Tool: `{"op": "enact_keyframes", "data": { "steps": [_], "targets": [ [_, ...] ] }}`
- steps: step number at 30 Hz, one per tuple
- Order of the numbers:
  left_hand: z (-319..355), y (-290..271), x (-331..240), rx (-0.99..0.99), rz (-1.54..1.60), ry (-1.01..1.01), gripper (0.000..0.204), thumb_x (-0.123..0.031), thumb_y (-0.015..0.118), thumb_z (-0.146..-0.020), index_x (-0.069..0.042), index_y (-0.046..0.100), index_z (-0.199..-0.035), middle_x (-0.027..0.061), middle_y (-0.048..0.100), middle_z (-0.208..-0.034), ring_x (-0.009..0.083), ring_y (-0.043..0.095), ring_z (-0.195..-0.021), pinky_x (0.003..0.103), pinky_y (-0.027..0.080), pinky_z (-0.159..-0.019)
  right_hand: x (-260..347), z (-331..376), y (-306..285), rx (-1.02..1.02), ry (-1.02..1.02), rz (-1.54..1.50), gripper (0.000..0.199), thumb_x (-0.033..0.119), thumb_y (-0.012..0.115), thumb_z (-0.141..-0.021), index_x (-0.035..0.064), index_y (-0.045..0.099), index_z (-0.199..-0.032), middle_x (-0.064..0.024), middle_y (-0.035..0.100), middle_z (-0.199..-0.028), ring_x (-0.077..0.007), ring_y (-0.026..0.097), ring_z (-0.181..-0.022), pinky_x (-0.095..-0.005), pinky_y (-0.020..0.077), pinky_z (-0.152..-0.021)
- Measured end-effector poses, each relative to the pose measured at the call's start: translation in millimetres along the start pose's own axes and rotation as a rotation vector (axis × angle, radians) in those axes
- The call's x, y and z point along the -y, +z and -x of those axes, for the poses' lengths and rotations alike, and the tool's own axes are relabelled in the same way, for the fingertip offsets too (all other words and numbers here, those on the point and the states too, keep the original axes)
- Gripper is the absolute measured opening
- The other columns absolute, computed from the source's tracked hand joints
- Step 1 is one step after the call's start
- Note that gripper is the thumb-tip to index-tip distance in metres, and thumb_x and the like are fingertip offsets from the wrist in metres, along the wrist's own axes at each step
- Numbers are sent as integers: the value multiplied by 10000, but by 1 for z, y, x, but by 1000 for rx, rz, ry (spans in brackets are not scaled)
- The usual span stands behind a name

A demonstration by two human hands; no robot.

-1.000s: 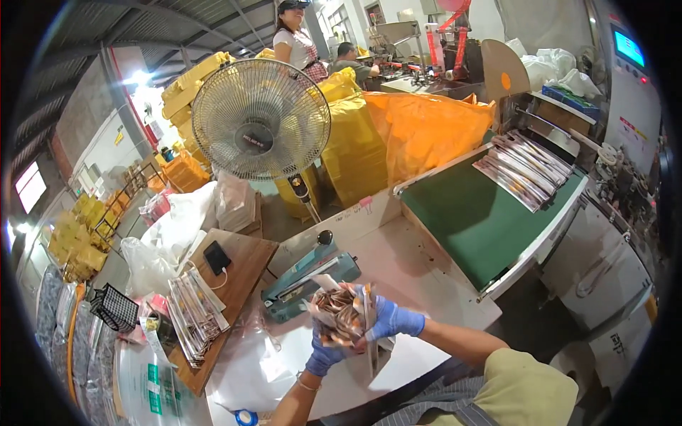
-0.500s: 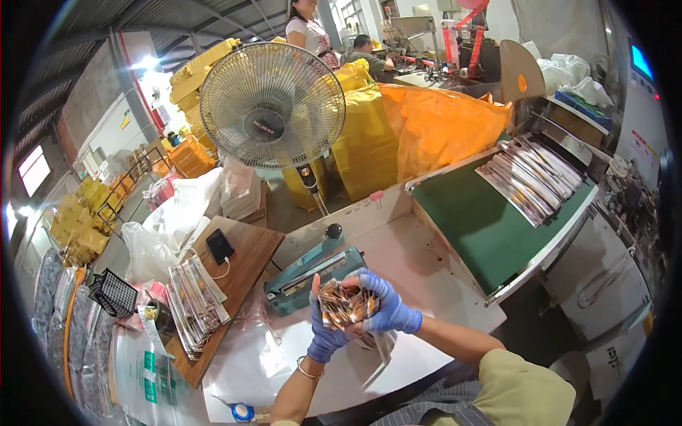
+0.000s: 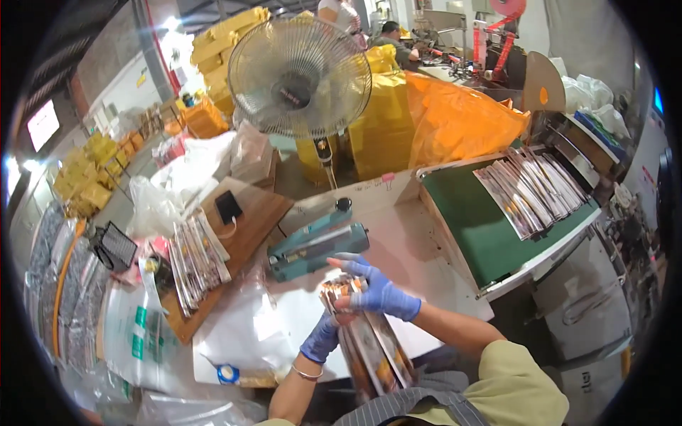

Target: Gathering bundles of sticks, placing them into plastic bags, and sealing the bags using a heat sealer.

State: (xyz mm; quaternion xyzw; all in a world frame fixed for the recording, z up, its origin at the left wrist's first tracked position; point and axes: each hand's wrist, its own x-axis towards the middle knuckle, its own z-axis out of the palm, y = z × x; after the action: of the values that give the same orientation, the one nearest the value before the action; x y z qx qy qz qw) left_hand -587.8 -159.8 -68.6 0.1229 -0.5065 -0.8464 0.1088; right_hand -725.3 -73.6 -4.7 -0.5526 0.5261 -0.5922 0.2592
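Both hands wear blue gloves that leave the fingertips bare. Between them is a stack of long, flat printed packets (image 3: 373,355), brown, orange and white, its lower end reaching back toward my waist. My left hand (image 3: 323,339) is closed around the left side of the stack near its upper end. Over the top end lies my right hand (image 3: 383,292), its thumb against the packets and its fingers along the far edge. Just beyond my hands stands a blue-green tabletop sealer (image 3: 320,250) with a black knob on its arm.
The white worktable (image 3: 419,259) has a raised back wall. Bundled packets (image 3: 195,263) and a phone (image 3: 228,207) lie on the wooden board (image 3: 263,206) at left. More packets (image 3: 529,192) rest on the green conveyor belt (image 3: 458,202) at right. A standing fan (image 3: 298,78) rises behind the table.
The stack has tipped from end-on to lengthwise, its lower end now toward my waist. My right hand has shifted onto its top end. The whole view has also shifted.
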Motion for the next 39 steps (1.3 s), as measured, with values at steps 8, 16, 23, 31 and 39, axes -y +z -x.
{"op": "enact_keyframes", "data": {
  "steps": [8,16,23,31,39],
  "targets": [
    [84,-8,89,-274,430,-356,566,-449,591,-770,-3,508,-1109,74,572,-1005,173,541,-914,300,437,-849,-84,26,50,401,537,-644,234,164,571,-683,-23,617,-817,-102,628,-791,-175,581,-740,-281,458,-736],
    [155,-163,-32,-927,-858,206,93,-35,633,-730,-31,580,-807,-3,584,-731,67,515,-671,221,447,-629,-95,24,94,493,488,-415,334,329,592,-713,-4,603,-700,-51,600,-698,-105,496,-609,-212,372,-563],
    [162,-239,-13,-861,-759,317,321,-145,697,-681,-77,536,-951,6,567,-764,116,522,-677,275,454,-658,-104,38,88,411,619,-490,309,306,593,-739,1,641,-753,-40,616,-715,-94,506,-616,-219,397,-602],
    [161,-230,1,-943,-1435,79,293,-103,674,-706,-12,555,-957,81,521,-1012,189,535,-920,268,429,-801,-121,37,96,451,600,-496,289,294,603,-735,10,640,-771,-33,611,-714,-93,515,-632,-218,406,-616],
    [101,-109,-11,-740,-1656,371,187,-151,590,-702,-24,565,-837,129,536,-790,289,525,-773,399,421,-705,-119,23,124,532,655,-563,372,356,580,-779,-12,623,-813,-61,605,-724,-120,551,-660,-252,446,-648]
  ]
}}
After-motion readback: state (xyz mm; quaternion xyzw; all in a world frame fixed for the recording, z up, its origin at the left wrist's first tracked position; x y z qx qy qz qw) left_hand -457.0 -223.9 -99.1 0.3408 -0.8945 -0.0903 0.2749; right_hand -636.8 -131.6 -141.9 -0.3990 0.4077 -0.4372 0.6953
